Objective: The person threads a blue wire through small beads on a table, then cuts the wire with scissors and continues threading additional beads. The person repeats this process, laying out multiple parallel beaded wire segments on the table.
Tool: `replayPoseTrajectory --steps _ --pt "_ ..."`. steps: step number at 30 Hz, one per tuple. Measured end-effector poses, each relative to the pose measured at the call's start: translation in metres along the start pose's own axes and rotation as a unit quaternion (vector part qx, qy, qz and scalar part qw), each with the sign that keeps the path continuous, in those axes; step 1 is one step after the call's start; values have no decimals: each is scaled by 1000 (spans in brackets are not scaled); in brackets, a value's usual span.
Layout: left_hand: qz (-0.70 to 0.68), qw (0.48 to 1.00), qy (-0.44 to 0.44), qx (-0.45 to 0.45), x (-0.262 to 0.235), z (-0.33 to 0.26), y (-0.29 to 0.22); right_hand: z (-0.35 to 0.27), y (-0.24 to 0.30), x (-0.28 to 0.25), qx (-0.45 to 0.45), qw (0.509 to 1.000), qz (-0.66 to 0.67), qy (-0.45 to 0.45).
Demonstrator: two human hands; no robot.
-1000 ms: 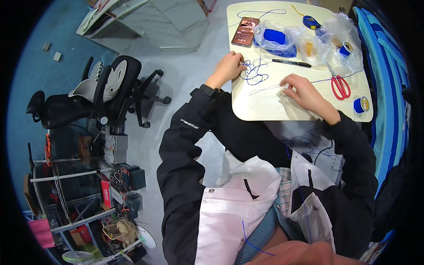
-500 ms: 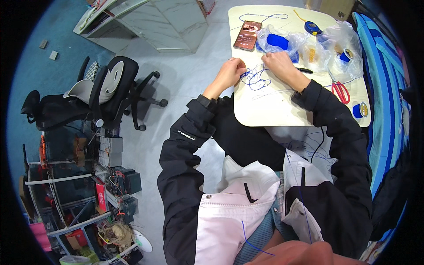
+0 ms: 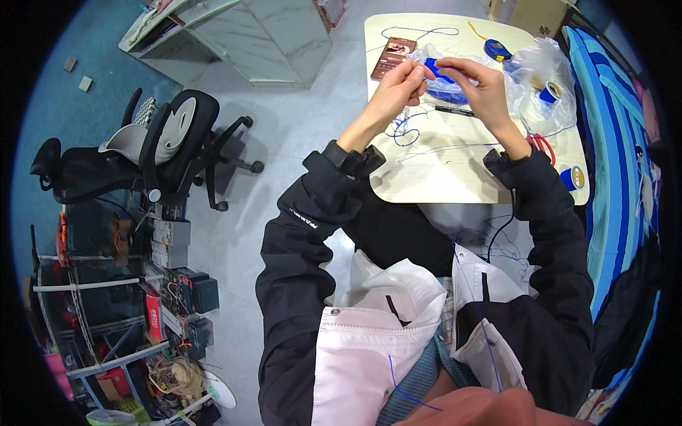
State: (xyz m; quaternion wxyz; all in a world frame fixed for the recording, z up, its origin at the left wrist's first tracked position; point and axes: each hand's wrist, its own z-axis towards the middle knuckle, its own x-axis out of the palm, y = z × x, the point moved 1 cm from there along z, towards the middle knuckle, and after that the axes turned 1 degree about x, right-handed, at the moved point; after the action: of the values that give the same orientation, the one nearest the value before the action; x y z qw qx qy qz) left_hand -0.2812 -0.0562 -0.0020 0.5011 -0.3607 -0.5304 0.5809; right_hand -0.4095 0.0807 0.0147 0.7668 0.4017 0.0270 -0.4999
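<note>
My left hand (image 3: pixel 402 86) is raised over the white table (image 3: pixel 455 174), its fingers closed in a pinch. Beside it, my right hand (image 3: pixel 484 86) is also pinched, fingertips toward the left. Whatever is between the fingers is too fine to make out. Under my left hand lies a loose tangle of dark blue beaded cord (image 3: pixel 403 133). A black pen (image 3: pixel 455 111) rests below the gap between the hands. Behind them, a clear plastic bag with blue contents (image 3: pixel 446 91) is partly hidden.
A phone (image 3: pixel 393 58) stands out at the table's far left, a blue tape measure (image 3: pixel 497 50) far right. Near the right edge are a plastic bag (image 3: pixel 547 71), red-handled scissors (image 3: pixel 542 147) and a blue spool (image 3: pixel 572 178). An office chair (image 3: pixel 135 149) is on the left.
Both hands have lifted off the tabletop and the cord, moving up and right. The pen now shows fully, while my right hand covers the bag of yellow bits.
</note>
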Motion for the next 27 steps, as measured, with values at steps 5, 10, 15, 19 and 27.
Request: replayPoseTrajectory --steps 5,10,15,19,27 --pt "118 990 -15 78 17 -20 -11 -14 8 -2 197 888 415 -14" --pt "173 981 -40 74 23 -28 -2 3 -16 -33 271 855 440 -38" --pt "228 972 -12 49 32 -36 4 18 -33 -65 227 892 376 110" --pt "301 947 27 104 49 -45 6 20 -29 -71 213 877 421 92" --pt "309 935 35 171 60 -48 15 27 -32 -69 203 883 410 106"
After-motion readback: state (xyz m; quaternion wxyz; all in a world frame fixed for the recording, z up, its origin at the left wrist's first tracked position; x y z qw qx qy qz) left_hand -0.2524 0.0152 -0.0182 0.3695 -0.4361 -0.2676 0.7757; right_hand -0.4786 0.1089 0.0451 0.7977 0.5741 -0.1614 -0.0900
